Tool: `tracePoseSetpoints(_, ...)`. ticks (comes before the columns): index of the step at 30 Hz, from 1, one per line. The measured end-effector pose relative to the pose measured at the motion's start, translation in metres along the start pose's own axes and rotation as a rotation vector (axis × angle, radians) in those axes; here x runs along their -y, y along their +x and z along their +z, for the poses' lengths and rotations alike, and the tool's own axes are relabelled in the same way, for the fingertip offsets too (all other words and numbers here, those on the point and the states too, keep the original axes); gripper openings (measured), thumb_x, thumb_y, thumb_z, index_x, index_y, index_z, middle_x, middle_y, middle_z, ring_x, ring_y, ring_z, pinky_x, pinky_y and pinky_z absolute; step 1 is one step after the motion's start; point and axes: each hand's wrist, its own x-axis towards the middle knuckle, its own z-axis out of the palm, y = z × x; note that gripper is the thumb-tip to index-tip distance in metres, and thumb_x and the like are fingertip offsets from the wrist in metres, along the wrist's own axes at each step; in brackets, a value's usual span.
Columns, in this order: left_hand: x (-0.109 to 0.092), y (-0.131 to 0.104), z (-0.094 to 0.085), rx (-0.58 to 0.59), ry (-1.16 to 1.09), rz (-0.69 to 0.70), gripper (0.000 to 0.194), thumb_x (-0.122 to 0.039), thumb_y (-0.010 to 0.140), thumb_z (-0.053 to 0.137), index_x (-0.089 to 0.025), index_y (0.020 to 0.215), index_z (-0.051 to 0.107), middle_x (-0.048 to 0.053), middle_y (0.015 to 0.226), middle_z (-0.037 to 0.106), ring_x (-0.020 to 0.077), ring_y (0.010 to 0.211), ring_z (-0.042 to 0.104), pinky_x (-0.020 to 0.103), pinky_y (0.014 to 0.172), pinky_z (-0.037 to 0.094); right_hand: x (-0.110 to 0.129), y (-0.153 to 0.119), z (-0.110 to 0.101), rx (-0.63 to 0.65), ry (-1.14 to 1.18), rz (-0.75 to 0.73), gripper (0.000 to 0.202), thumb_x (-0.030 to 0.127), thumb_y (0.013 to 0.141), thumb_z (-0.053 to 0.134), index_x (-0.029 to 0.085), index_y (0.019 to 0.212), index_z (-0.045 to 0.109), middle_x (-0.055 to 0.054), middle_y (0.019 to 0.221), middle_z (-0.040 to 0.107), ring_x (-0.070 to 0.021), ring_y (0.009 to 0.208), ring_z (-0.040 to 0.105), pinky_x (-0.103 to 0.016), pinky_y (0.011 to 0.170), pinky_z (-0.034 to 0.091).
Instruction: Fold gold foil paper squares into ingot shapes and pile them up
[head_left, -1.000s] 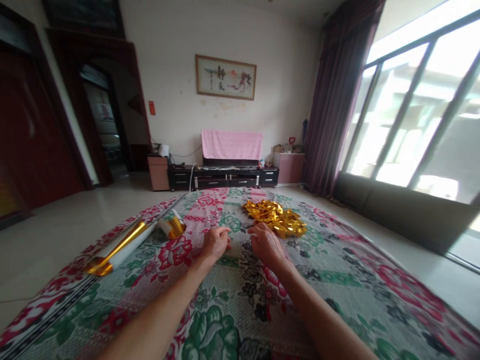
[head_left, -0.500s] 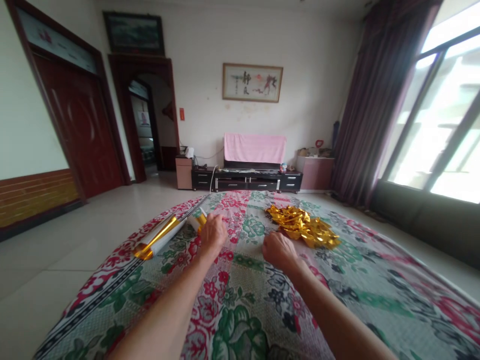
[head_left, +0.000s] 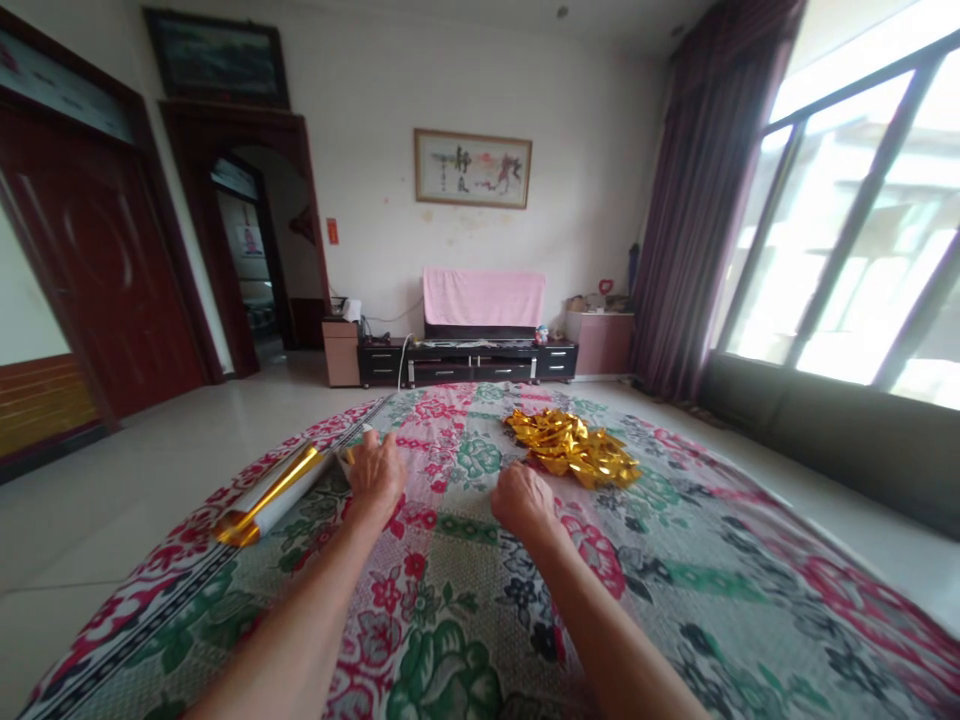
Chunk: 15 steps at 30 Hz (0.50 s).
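My left hand reaches over a small gold-and-white piece of foil paper at the left of the cloth. Its fingers bend down with a gap between them, and the tips are partly hidden; touching cannot be made out. Just left of it lies a roll of gold foil paper with a white outer side, its near end curling open. My right hand is closed low over the cloth, fingers curled under and out of sight. Beyond it, slightly right, sits a heap of crumpled or folded gold foil pieces.
A flower-patterned cloth covers the rounded surface under my arms. Across the tiled floor stand a low black cabinet and a pink cloth draped over something on it. Dark curtains and a window are at the right, doors at the left.
The view has turned to the right, so everything sits further left. My left hand has come further over the small foil piece. My right hand stays closed near the gold heap.
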Motion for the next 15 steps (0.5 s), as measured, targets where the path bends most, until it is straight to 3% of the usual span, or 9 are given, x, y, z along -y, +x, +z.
tracePoseSetpoints(6, 0.014, 0.007, 0.018, -0.021, -0.089, 0.106, 0.032, -0.008, 0.077, 0.037, -0.015, 0.088, 0.066, 0.01, 0.088, 0.061, 0.0207, 0.088, 0.055, 0.031, 0.08, 0.043, 0.0, 0.0, 0.001, 0.006, -0.012, -0.018, 0.027, 0.017, 0.078, 0.044, 0.01, 0.09, 0.067, -0.016, 0.09, 0.064, -0.0223, 0.092, 0.06, -0.025, 0.069, 0.044)
tracePoseSetpoints(15, 0.012, 0.011, 0.015, -0.172, -0.198, 0.111, 0.035, -0.009, 0.076, 0.038, -0.014, 0.098, 0.065, 0.009, 0.097, 0.06, 0.019, 0.09, 0.056, 0.027, 0.08, 0.044, -0.002, 0.002, 0.003, -0.01, -0.019, -0.03, 0.024, 0.017, 0.077, 0.045, 0.012, 0.087, 0.067, -0.014, 0.089, 0.064, -0.0221, 0.088, 0.06, -0.025, 0.065, 0.043)
